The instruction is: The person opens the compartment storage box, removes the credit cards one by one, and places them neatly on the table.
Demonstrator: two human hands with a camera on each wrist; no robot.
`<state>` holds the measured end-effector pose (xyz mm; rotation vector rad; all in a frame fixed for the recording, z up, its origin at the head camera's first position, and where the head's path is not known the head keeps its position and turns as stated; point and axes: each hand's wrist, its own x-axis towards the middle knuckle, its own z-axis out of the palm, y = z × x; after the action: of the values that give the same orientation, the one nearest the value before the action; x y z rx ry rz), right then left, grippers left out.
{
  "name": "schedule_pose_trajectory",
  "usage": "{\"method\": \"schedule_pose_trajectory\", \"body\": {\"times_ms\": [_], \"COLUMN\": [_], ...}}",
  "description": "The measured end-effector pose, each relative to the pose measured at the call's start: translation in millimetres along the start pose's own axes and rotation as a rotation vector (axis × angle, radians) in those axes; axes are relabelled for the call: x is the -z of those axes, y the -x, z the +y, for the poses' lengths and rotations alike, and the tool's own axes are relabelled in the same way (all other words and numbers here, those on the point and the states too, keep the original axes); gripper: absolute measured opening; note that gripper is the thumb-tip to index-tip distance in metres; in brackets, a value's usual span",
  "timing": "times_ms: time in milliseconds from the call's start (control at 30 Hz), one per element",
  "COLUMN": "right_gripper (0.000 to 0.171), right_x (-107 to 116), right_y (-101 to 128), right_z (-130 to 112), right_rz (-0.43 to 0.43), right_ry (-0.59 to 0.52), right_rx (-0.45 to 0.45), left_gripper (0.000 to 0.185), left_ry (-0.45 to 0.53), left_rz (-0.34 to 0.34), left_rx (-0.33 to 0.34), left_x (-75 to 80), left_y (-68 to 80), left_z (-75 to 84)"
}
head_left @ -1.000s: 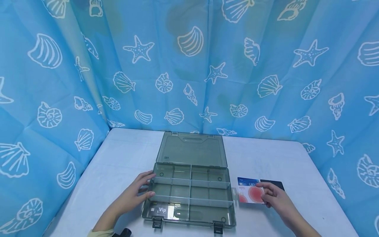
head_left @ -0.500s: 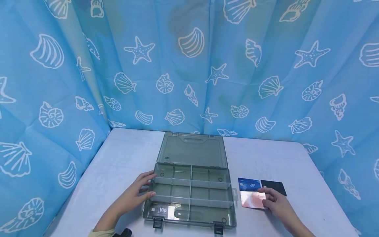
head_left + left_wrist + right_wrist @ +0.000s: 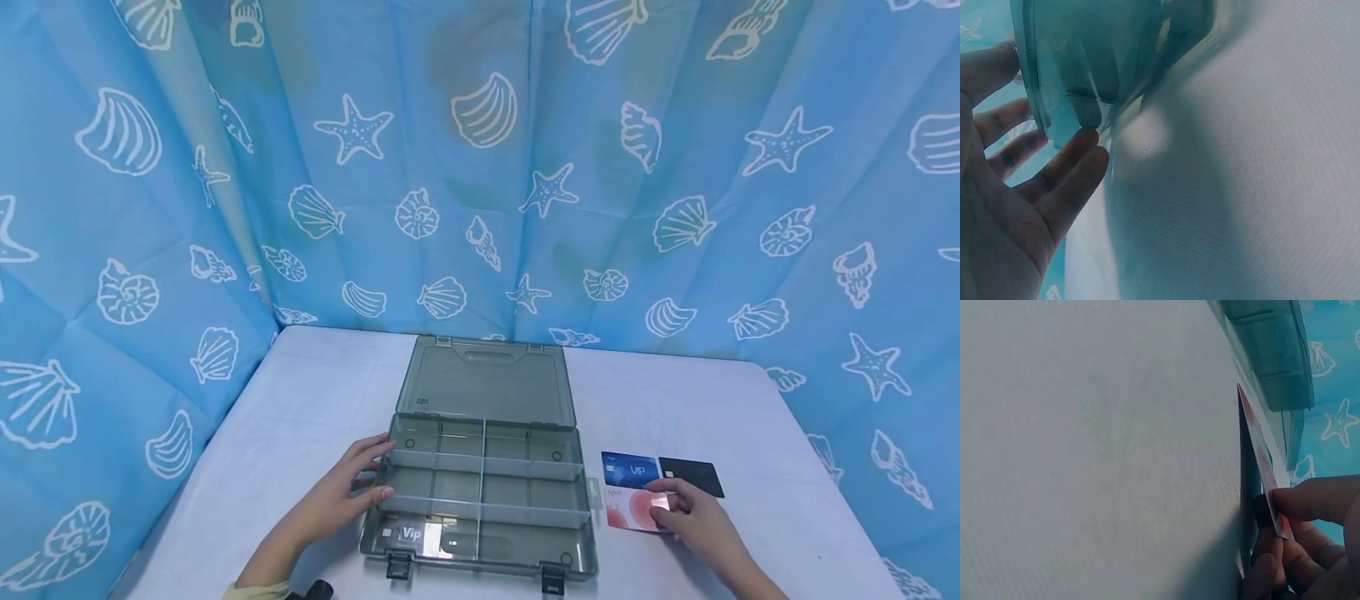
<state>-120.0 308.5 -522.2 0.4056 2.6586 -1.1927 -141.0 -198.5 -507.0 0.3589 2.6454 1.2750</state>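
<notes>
A translucent grey compartment box [image 3: 480, 492] lies with its lid [image 3: 487, 382] flat open on the white table [image 3: 315, 400]. A "Vip" card [image 3: 411, 533] sits in its near-left compartment. My left hand [image 3: 347, 487] rests with straight fingers against the box's left wall [image 3: 1054, 87]. To the right of the box my right hand [image 3: 678, 508] pinches a white card with red circles [image 3: 628, 508], one edge lifted off the table in the right wrist view [image 3: 1263, 465]. A blue VIP card [image 3: 628, 469] and a black card [image 3: 692, 477] lie just beyond it.
A blue curtain with shell and starfish prints [image 3: 480, 167] closes off the table at the back and both sides. Two latches [image 3: 397, 567] hang at the box's near edge. A dark object [image 3: 315, 590] shows by my left sleeve.
The red-and-white card under my right hand tilted and caught glare, then its red pattern shows again with one edge raised. My left hand has stayed on the box.
</notes>
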Motion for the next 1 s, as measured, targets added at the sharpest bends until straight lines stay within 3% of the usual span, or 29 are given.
{"method": "schedule_pose_trajectory", "body": {"times_ms": [400, 667, 1000], "right_gripper": [0.037, 0.048, 0.049], "right_x": [-5.0, -8.0, -8.4], "right_y": [-3.0, -2.1, -0.6], "right_z": [-1.9, -6.3, -7.4], "right_rz": [0.083, 0.097, 0.096], "right_ry": [0.266, 0.251, 0.217], "right_rx": [0.1, 0.061, 0.058], "left_gripper": [0.069, 0.069, 0.069], "left_ry": [0.011, 0.012, 0.006], "left_rz": [0.003, 0.004, 0.003], "left_rx": [0.007, 0.01, -0.001], "left_x": [-0.1, 0.2, -0.7], "left_y": [0.2, 0.2, -0.1], "left_z": [0.7, 0.9, -1.9]}}
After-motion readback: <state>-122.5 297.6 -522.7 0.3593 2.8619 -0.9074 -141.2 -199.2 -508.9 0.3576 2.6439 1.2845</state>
